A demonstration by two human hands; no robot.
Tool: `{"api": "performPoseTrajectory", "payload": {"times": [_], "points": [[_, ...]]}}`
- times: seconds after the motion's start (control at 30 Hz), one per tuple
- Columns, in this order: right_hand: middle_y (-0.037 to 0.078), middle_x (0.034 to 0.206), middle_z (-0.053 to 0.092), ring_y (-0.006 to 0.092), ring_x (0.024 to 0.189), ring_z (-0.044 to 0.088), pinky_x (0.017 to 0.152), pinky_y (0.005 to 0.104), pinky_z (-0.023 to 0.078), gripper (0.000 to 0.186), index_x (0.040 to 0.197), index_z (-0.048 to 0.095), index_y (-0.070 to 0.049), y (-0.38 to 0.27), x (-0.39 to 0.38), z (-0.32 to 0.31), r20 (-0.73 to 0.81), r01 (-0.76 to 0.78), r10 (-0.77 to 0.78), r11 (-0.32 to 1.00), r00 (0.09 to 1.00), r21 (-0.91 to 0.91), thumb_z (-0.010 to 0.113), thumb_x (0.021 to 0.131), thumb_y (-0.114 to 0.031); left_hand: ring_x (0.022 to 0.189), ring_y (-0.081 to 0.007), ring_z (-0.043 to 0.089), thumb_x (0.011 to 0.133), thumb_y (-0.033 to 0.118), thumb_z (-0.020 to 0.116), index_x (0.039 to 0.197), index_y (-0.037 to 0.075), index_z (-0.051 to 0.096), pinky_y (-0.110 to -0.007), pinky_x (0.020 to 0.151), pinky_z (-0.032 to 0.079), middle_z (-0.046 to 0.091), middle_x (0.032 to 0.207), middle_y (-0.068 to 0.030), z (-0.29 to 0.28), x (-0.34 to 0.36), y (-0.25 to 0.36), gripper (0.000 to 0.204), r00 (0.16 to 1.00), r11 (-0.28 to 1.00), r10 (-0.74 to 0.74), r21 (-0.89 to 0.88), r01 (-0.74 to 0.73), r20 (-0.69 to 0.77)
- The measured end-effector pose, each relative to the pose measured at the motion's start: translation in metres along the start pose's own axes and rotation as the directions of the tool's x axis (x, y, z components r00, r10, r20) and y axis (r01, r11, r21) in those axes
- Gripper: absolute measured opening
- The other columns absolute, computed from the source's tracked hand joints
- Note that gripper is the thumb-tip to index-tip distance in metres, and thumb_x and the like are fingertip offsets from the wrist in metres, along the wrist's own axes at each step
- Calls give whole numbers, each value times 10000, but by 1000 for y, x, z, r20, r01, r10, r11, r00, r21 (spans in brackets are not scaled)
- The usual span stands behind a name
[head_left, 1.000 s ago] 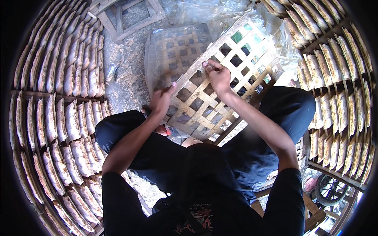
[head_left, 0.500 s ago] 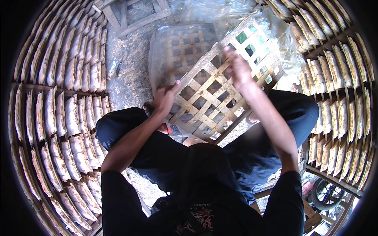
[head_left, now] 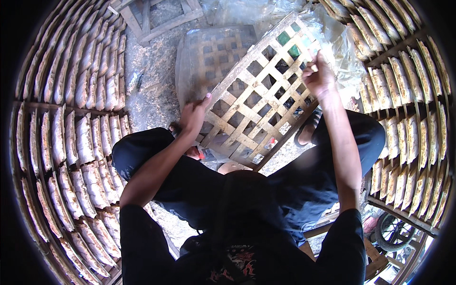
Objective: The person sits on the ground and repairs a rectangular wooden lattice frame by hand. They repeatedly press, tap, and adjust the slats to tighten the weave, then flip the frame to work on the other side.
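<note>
A pale woven bamboo lattice panel [head_left: 245, 77] with square holes lies slanted before my legs. My left hand [head_left: 192, 116] grips its left edge, thumb along the frame. My right hand [head_left: 319, 76] is over the panel's right part, fingers curled; what they hold, if anything, I cannot make out. Beneath and behind, to the left, a second lattice [head_left: 213, 52] shows through cloudy plastic. Crumpled clear sheeting [head_left: 342, 52] lies beyond the panel's right end. My sandaled foot [head_left: 306, 133] shows by the panel's lower right.
Racks of stacked slats bearing pale, curved pieces rise close on my left [head_left: 88, 142] and right [head_left: 394, 137]. A wooden frame [head_left: 166, 26] stands at the back on the speckled floor. A black spoked wheel [head_left: 394, 230] sits at lower right, beside wooden bars.
My right hand has moved rightward from the panel's left rim across to its right part, fingers now more curled. My left hand stays on the edge, and the panel has shifted slightly.
</note>
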State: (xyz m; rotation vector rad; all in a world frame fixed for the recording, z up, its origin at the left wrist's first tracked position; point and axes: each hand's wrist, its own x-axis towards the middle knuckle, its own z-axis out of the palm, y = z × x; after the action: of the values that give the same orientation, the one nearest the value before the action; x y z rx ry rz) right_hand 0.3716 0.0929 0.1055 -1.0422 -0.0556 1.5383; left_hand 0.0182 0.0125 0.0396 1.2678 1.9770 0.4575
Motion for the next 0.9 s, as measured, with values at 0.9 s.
{"api": "performPoseTrajectory", "payload": {"times": [0.9], "points": [[154,787,688,286,740,682,743,367,543,151,914,750,-183,33,-2,-7,589,379,-221,-583,778,-719,719,767,-158,1070,-388,578,819,715,448,1075,112,694,-420,923,421,659,1075,-190,-1,-4,-1,700,999,999,31,-7,-32,-34]]}}
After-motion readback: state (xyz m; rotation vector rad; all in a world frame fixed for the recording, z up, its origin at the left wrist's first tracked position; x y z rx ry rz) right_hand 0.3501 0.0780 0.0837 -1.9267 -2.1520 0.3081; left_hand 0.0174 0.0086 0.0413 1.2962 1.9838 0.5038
